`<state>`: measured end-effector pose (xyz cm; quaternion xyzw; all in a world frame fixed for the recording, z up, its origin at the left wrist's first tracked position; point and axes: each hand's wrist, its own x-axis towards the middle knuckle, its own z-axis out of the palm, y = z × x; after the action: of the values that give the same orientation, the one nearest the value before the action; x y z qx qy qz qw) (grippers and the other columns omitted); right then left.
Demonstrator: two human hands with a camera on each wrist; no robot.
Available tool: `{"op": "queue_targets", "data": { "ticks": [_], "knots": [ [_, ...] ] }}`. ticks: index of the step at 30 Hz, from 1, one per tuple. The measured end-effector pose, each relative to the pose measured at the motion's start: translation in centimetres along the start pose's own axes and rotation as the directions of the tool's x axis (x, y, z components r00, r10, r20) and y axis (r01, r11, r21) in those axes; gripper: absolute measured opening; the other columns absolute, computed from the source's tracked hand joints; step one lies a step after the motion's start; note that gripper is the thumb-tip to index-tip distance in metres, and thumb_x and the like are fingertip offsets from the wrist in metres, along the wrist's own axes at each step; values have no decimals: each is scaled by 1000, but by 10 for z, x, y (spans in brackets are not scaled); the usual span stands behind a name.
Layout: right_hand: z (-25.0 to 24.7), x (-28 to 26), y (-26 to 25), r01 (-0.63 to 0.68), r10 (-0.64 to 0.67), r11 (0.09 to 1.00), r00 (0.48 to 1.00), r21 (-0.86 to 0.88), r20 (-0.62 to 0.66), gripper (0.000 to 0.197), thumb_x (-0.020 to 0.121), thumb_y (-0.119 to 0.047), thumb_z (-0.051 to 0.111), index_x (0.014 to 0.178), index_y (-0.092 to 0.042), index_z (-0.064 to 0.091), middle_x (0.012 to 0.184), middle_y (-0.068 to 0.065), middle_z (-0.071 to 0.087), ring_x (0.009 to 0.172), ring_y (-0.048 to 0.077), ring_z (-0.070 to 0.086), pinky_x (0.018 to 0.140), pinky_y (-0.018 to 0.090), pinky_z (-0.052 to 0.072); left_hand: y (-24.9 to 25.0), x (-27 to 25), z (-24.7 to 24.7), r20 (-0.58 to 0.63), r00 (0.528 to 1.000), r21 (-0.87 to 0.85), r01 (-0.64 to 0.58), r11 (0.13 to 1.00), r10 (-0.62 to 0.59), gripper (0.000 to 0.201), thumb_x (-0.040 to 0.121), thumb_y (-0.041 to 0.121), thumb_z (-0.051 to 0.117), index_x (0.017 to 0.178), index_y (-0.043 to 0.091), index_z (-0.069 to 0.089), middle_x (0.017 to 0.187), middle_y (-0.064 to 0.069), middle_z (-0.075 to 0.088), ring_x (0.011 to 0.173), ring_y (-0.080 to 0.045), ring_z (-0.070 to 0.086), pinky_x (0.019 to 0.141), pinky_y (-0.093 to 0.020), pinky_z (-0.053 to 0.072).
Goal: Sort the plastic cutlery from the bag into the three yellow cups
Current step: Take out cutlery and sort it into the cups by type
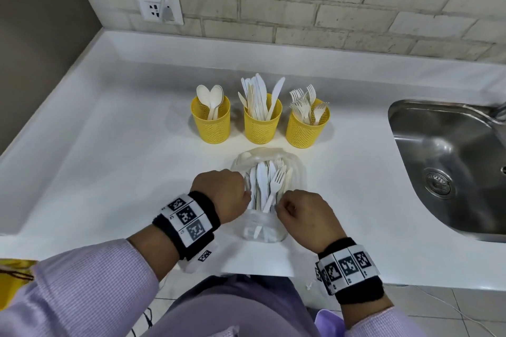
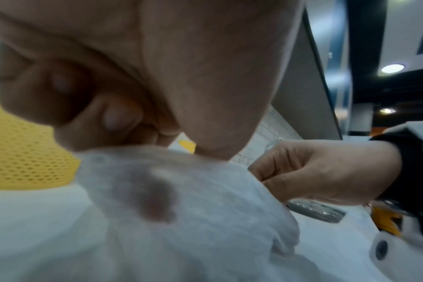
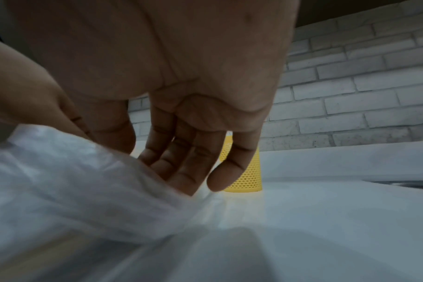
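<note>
The clear bag (image 1: 269, 194) lies on the white worktop (image 1: 109, 161) just in front of the three yellow cups (image 1: 262, 123), which are already stocked with spoons, knives and forks. Its left edge is gripped by the curled left hand (image 1: 221, 194); its right edge appears pinched by the right hand (image 1: 301, 213), other fingers (image 3: 181, 162) loosely extended. The mouth is judged held open; next, one piece, probably the topmost fork (image 1: 273, 189), must be drawn out.

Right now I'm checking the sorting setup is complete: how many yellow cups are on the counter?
3, in a row behind the bag: left cup with spoons, middle cup with knives, right cup with forks. None seems hidden.
</note>
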<state>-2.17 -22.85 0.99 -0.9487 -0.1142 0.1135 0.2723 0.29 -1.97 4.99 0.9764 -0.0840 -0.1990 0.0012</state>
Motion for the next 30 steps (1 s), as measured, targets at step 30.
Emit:
{"op": "queue_targets", "data": {
  "ticks": [30],
  "knots": [
    [4, 52, -9, -252, 233, 956, 964, 150, 131, 45, 89, -44, 70, 63, -14, 50, 61, 0, 55, 60, 16, 54, 49, 28, 31, 15, 38, 25, 54, 965, -694, 221, 685, -256, 38, 82, 30, 74, 57, 13, 52, 55, -1, 52, 56, -18, 50, 52, -28, 36]
  ]
}}
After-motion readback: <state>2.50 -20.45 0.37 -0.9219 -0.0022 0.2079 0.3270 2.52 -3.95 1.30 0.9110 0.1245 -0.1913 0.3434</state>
